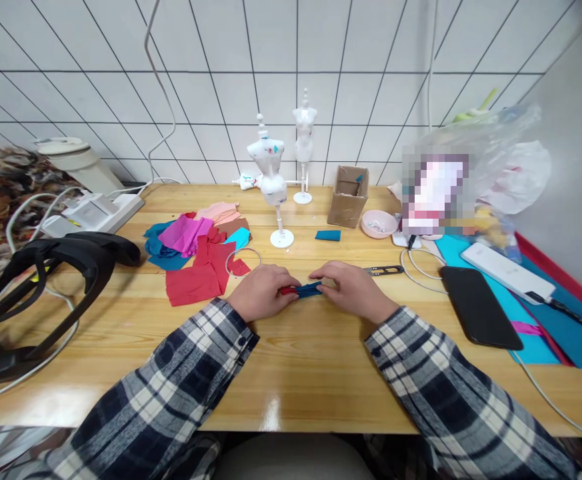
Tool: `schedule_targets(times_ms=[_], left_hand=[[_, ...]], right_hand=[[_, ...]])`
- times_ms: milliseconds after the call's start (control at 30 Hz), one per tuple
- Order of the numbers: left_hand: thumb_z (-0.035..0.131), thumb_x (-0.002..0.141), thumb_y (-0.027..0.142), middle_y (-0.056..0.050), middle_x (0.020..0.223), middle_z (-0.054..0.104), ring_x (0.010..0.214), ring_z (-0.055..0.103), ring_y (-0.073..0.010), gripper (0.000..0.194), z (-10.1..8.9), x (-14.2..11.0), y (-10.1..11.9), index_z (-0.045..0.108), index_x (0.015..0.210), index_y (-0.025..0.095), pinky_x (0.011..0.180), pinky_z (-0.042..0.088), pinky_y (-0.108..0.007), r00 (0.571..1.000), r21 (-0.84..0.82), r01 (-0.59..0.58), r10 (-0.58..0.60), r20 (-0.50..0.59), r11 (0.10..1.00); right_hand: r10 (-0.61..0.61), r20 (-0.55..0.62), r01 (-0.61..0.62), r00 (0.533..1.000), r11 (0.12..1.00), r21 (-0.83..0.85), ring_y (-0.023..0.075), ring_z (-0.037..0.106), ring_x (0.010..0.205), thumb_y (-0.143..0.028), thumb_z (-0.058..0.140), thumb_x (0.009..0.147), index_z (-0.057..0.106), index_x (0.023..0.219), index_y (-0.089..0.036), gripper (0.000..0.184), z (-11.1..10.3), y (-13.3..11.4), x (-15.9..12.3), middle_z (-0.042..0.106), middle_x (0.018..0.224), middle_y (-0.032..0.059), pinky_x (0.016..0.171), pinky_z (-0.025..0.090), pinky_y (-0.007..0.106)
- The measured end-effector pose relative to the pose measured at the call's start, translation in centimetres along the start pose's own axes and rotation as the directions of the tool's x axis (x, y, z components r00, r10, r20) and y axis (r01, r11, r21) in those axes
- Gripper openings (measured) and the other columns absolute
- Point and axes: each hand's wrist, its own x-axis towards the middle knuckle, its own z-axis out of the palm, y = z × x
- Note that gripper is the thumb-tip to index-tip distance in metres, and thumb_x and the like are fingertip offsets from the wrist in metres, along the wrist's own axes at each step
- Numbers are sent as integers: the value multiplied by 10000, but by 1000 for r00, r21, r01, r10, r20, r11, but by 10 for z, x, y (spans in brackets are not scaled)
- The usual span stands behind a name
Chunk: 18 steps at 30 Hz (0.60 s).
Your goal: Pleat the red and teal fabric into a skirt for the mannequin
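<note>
Between my two hands a small pleated strip of dark blue fabric [309, 290], with a red part at its left end, is held low over the wooden table. My left hand [263, 292] pinches the red end between thumb and fingers. Thumb and fingertips of my right hand [351, 288] close on the blue end. Beyond them lies a separate folded blue fabric piece [328, 235]. A pair of thread snips [385, 271] rests just past my right hand, partly hidden by it. Near my left hand are a thin metal ring [243, 249] and red fabric scraps [195, 283].
White mini dress forms [273, 175] stand at the back beside a small cardboard box [349, 197] and a pink bowl [379, 224] of tiny beads. A black headset [45, 300] and power strip [93, 213] occupy the left. Rightward lie a black phone [479, 307], power bank [508, 272] and cables.
</note>
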Motion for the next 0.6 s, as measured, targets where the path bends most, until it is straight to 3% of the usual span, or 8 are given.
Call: schedule_targets(times_ms=[200, 333, 467, 600], left_hand=[[540, 882, 241, -50, 856, 722, 827, 654, -188, 194, 1, 0, 2, 724, 911, 186, 772, 446, -321, 1000, 2, 1, -1, -31, 1000], [566, 842, 239, -40, 803, 728, 744, 649, -167, 178, 3, 1, 8, 730, 869, 176, 703, 458, -285, 994, -180, 95, -104, -44, 979], [600, 807, 300, -44, 783, 730, 700, 646, -160, 191, 4, 1, 11, 723, 831, 156, 658, 479, -263, 956, -495, 243, -292, -24, 834], [642, 781, 386, -42, 768, 724, 666, 633, -154, 251, 4, 0, 9, 705, 833, 149, 637, 488, -263, 934, -707, 289, -351, 61, 645]], right_hand=[[-51, 5, 51, 999, 999, 6, 181, 635, 991, -205, 659, 825, 659, 1142, -263, 321, -2, -3, -2, 659, 1136, 29, 797, 494, 297], [-121, -2, 121, 993, 993, -15, 150, 644, 913, -143, 621, 836, 710, 1053, -300, 282, 0, 0, -3, 659, 1108, 8, 730, 480, 260], [-167, -108, 167, 980, 986, -10, 141, 649, 914, -164, 569, 890, 717, 1079, -294, 273, 0, 1, -3, 671, 1112, 22, 747, 482, 251], [-198, -200, 199, 960, 980, -13, 138, 654, 907, -238, 537, 933, 723, 1076, -306, 244, -3, -4, -4, 676, 1132, 33, 747, 486, 250]])
